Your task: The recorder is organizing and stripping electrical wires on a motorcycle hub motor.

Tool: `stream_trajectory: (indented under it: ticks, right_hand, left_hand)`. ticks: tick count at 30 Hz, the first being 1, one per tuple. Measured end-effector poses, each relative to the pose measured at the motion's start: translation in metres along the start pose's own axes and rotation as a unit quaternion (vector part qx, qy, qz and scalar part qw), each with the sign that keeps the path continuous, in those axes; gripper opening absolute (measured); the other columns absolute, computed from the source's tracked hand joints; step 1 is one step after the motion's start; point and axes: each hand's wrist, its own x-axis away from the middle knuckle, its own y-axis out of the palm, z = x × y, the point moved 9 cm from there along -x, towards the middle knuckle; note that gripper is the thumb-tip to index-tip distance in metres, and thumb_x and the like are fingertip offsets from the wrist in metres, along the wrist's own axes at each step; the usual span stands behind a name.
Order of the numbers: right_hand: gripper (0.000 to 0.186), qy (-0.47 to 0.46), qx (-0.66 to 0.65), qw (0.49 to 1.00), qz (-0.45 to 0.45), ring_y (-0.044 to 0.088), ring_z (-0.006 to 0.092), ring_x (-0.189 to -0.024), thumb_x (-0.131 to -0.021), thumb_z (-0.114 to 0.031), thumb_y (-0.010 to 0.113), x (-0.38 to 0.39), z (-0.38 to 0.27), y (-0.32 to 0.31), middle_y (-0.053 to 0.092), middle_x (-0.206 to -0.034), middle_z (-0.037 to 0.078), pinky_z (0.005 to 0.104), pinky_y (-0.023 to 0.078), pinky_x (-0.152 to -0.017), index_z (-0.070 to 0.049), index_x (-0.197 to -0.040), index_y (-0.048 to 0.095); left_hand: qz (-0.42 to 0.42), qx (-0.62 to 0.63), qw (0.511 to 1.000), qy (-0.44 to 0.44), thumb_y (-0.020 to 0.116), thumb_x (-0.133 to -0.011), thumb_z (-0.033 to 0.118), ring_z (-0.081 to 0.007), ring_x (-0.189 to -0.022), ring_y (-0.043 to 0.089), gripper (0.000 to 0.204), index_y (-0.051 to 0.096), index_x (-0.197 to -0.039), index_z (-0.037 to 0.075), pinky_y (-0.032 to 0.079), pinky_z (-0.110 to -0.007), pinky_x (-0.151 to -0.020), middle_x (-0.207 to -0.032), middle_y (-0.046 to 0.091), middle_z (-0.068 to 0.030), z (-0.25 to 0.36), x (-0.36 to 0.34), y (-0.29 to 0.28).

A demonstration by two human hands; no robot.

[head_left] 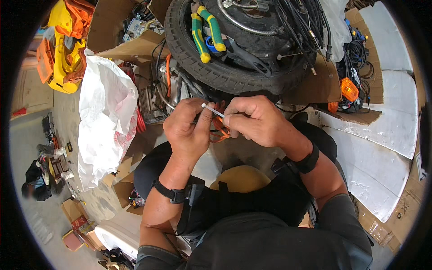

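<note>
A thin white cable tie spans the gap between my two hands, just in front of a black tyre. Its small head shows at my left thumb. My left hand pinches it with the thumb and a bent finger. At the other end, the fingertips of my right hand are closed on the strip. Below and behind the fingers hangs a loop of orange wire; the hands partly hide it, and I cannot tell whether the tie goes round it.
Pliers with green-yellow handles lie on the wheel beside black cables. A white plastic bag hangs at left. Cardboard boxes with parts flank the wheel. White foam panels lie at right. Another person is far left.
</note>
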Motion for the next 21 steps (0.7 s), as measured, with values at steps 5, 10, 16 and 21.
stream_trajectory:
  ticks: [5,10,16,21]
  right_hand:
    - [0.013,-0.015,-0.002,1.000,-0.002,0.051,0.0052,-0.054,-0.090,-0.011,0.060,-0.001,0.002,0.000,0.062,-0.066,0.003,0.0231,0.040,-0.048,0.000,-0.088,0.065]
    - [0.012,-0.040,-0.008,0.999,0.001,0.051,0.0048,-0.056,-0.090,-0.010,0.060,-0.002,0.000,0.001,0.062,-0.067,0.003,0.0227,0.041,-0.049,0.001,-0.089,0.065]
    - [0.011,-0.030,-0.021,0.999,-0.002,0.052,0.0050,-0.057,-0.091,-0.009,0.059,-0.001,0.002,0.001,0.063,-0.069,0.003,0.0222,0.041,-0.050,0.001,-0.090,0.065]
    - [0.014,-0.009,-0.013,1.000,-0.009,0.057,0.0075,-0.066,-0.090,-0.010,0.057,0.000,0.001,0.001,0.063,-0.071,0.004,0.0263,0.046,-0.059,0.002,-0.088,0.065]
  left_hand:
    - [-0.033,-0.036,0.999,-0.012,0.071,-0.079,-0.005,-0.0173,-0.068,0.062,0.008,0.064,-0.082,-0.003,0.049,-0.027,-0.064,-0.080,0.066,-0.0110,0.005,0.000,0.007]
    - [-0.054,-0.057,0.996,0.043,0.068,-0.074,-0.009,-0.0245,-0.068,0.064,0.014,0.060,-0.081,-0.001,0.049,-0.029,-0.063,-0.081,0.065,-0.0122,0.015,0.002,0.012]
    - [-0.075,-0.062,0.995,0.036,0.066,-0.071,-0.010,-0.0267,-0.069,0.065,0.016,0.059,-0.081,0.000,0.050,-0.030,-0.063,-0.082,0.065,-0.0131,0.014,0.002,0.015]
    - [-0.080,-0.063,0.994,0.036,0.066,-0.072,-0.010,-0.0265,-0.070,0.065,0.016,0.058,-0.082,0.000,0.051,-0.030,-0.063,-0.082,0.065,-0.0132,0.014,0.004,0.016]
